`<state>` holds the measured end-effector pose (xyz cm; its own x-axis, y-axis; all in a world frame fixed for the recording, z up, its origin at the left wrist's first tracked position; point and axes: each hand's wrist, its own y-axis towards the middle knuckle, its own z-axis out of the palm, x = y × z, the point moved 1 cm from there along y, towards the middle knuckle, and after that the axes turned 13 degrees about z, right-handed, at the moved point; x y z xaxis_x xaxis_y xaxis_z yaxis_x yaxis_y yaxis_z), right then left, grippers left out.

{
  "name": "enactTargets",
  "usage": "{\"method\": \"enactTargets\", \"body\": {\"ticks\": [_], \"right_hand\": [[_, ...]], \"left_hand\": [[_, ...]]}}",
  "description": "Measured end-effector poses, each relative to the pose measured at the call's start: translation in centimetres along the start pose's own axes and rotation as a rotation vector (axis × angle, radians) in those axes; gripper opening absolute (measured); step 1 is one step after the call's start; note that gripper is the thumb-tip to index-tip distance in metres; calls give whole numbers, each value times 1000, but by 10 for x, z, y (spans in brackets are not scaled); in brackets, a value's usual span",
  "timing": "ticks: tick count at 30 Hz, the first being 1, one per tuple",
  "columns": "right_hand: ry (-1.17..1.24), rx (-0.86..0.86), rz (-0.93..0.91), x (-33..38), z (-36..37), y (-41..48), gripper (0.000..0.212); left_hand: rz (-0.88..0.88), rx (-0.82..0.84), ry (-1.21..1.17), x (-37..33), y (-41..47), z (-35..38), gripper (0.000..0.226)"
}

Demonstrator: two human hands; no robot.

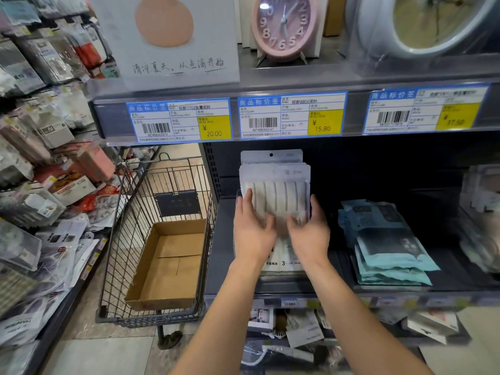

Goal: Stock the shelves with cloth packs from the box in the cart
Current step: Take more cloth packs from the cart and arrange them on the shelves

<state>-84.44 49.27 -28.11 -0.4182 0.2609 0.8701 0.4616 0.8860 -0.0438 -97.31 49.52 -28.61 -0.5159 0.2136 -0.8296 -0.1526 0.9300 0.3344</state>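
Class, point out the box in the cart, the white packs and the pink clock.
box (173, 255): head view, bare cardboard floor.
white packs (278, 190): head view, striped front of the top pack.
pink clock (284, 25): head view, its dial.

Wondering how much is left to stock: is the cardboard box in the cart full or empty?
Empty: the cardboard box in the cart is open-topped and shows only its bare brown floor, no packs inside.

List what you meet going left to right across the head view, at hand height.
Hanging packets → cardboard box in the wire cart → left hand → right hand → teal cloth packs → blurred packs at the far right. The white cloth packs overlap both hands, so they are left out.
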Motion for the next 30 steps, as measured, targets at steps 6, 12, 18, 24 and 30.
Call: {"method": "enactTargets", "body": {"ticks": [6,12,18,24,30], "right_hand": [[-237,104,-23,-3,4,-2,71],[-406,90,-172,2,-5,-8,69],[-554,218,-337,24,-8,-37,61],[-563,413,-572,43,28,-91,55],[-606,634,-701,57,115,-166,52]], "left_hand": [[113,93,234,1,3,-20,58],[160,207,465,5,-8,-39,64],[159,217,600,-1,-18,-72,56],[95,174,812,22,-49,-136,52],[-163,183,937,80,-112,-226,56]]}}
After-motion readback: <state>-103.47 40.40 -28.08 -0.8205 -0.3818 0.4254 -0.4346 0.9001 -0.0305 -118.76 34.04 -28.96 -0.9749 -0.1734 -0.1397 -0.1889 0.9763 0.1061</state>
